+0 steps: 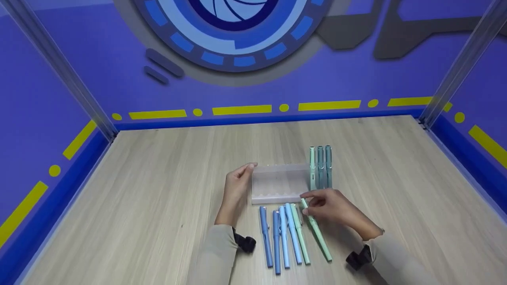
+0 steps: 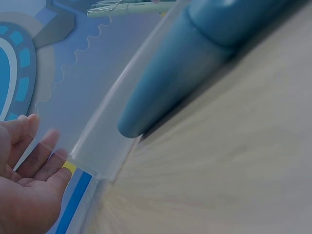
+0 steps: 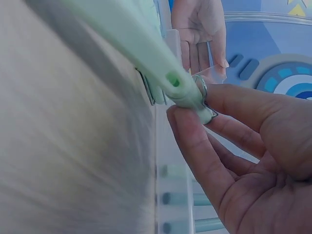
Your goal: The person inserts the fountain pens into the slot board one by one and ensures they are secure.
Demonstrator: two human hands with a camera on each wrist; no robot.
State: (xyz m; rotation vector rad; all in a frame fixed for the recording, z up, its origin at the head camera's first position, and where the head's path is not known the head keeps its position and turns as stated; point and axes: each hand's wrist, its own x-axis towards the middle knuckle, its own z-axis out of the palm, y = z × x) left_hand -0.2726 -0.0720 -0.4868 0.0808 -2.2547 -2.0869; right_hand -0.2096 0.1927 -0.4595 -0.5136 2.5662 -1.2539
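Observation:
A clear pen stand (image 1: 281, 184) has three pens upright at its right end, one light green (image 1: 312, 168) and two dark teal (image 1: 324, 166). My left hand (image 1: 237, 186) grips the stand's left edge; the left wrist view shows that hand (image 2: 34, 180) with the fingers around the clear edge (image 2: 92, 141). With thumb and fingertips my right hand (image 1: 330, 206) pinches the clip end of a light green pen (image 1: 317, 233), slanting in front of the stand. In the right wrist view the hand (image 3: 243, 141) pinches this pen (image 3: 146, 53) beside its clip.
On the wooden table (image 1: 166, 198), in front of the stand, lies a row of pens: dark blue ones (image 1: 265, 237), light blue ones (image 1: 293, 233) and a green one (image 1: 301, 237), with a clip showing beside it. Blue and purple panels (image 1: 99, 87) surround the table.

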